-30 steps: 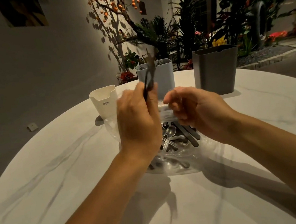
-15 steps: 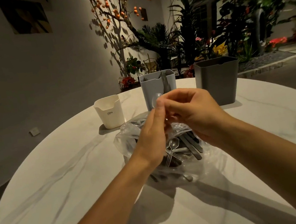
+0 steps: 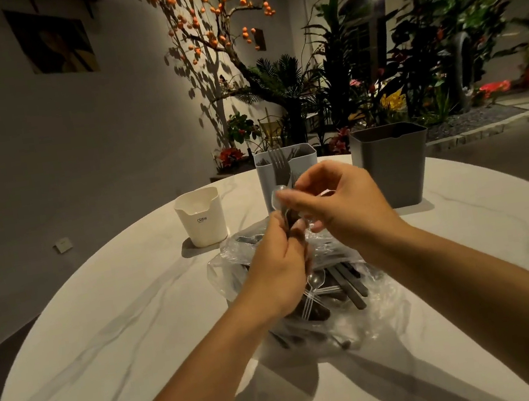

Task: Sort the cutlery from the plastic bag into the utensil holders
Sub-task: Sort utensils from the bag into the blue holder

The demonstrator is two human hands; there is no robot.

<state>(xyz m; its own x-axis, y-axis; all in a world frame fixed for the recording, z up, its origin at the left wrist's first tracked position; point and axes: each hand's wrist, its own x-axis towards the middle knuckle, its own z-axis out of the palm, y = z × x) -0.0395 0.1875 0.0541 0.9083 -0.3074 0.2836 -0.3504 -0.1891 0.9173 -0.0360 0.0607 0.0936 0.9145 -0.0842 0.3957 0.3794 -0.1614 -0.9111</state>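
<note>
- The left hand (image 3: 278, 267) grips the lower end of a clear plastic spoon (image 3: 279, 198), fingers curled round the handle, bowl pointing up just above the knuckles.
- The right hand (image 3: 344, 212) hovers right beside it, fingertips (image 3: 290, 200) pinched at the spoon's bowl; blur makes it hard to say how firmly they hold it.
- Directly under both hands lies the clear plastic bag (image 3: 386, 312), crumpled open on the marble table (image 3: 108, 361), with black knives (image 3: 349, 285), more clear spoons and clear forks heaped inside.
- Beyond the hands stand three holders: a light grey holder (image 3: 265, 179) straight ahead, already with a black fork (image 3: 277, 160) upright in it; a white holder (image 3: 202, 218) off to the left hand's side; a dark grey holder (image 3: 392, 167) past the right hand.
- To my eye this spoon is featherlight, thin and a bit springy. It looks glossy, so likely slippery, and it could snap if bent hard at the neck.
- Best held mid-handle between thumb and two fingers, not by the bowl.
- The bag is limp and will drag along unless pinned down while pieces are drawn out.
- Which holder spoons belong in, I can't tell from here.
</note>
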